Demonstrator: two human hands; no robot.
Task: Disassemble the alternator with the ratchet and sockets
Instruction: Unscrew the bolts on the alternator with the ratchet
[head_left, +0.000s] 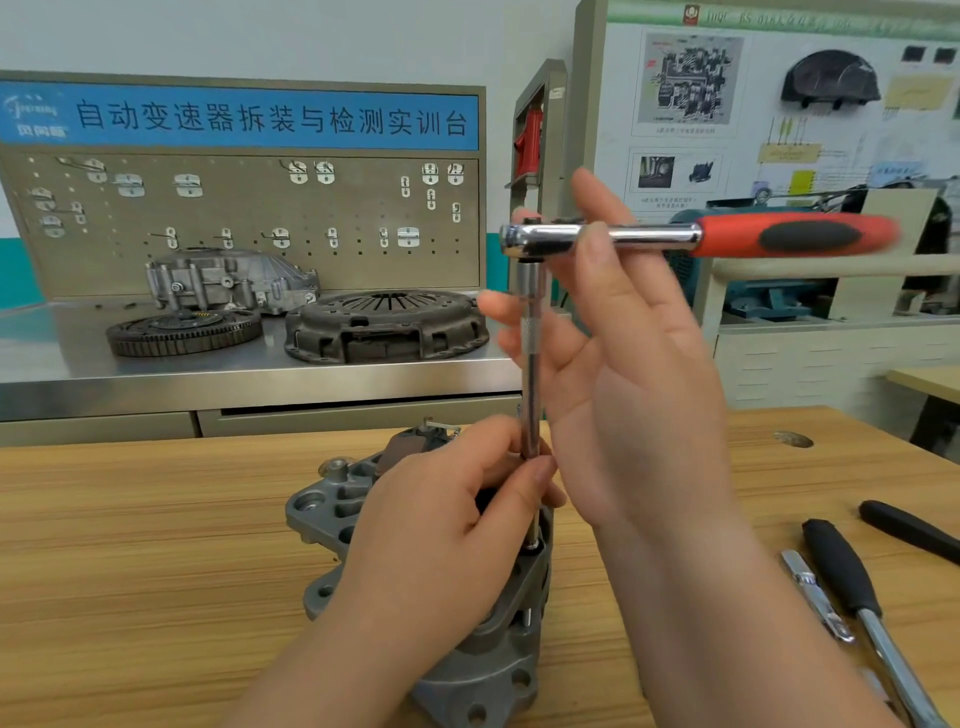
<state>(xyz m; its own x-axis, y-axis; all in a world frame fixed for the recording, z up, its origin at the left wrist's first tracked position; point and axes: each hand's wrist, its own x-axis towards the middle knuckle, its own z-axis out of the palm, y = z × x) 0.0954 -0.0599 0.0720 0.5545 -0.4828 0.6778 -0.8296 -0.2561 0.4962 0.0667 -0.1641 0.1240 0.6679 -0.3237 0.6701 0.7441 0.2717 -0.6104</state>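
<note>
The grey alternator (332, 514) stands on the wooden table (130, 545), low in the middle of the view. A chrome ratchet (639, 239) with a red and black handle lies level at top right. From its head a long extension bar (531, 364) drops straight down onto the alternator's top. My left hand (441, 535) pinches the lower part of the bar between thumb and fingers and covers much of the alternator. My right hand (639, 374) stands upright, fingers curled around the ratchet's head and the bar's top end.
At the table's right lie two black-handled tools (841, 571) (909, 530) and a small chrome piece (815, 592). Behind the table a steel bench (218, 384) carries a clutch pressure plate (387, 325), a toothed flywheel (182, 332) and a housing. A pegboard stands behind it.
</note>
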